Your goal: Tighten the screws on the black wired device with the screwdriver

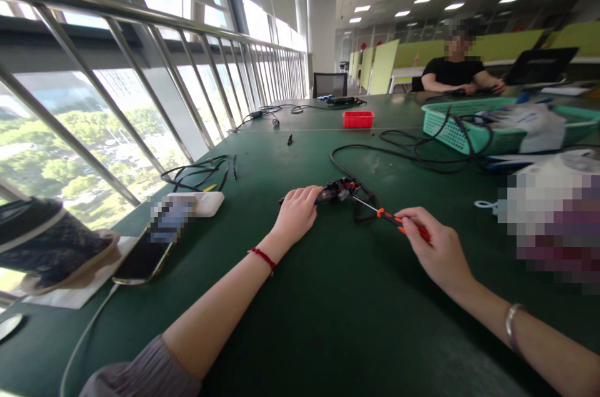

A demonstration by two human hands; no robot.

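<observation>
Wrapped over a dark, cylindrical device with a black cable [332,192] is my left hand [299,209], pressing it on the green table [300,309]. Small red and blue parts show at the device's right end. My right hand [434,247] grips a screwdriver [394,218] by its orange and black handle. The metal shaft points left, and its tip meets the device's right end or sits very close to it. What exactly the tip touches is too small to tell. My left fingers hide the middle of the device.
A red basket [358,120] stands farther back, and a green basket [450,125] with cables and bags is at right. To the left lie a phone [154,241], a white power block [209,204] and a black cable [201,167]. A person [454,69] sits across the table.
</observation>
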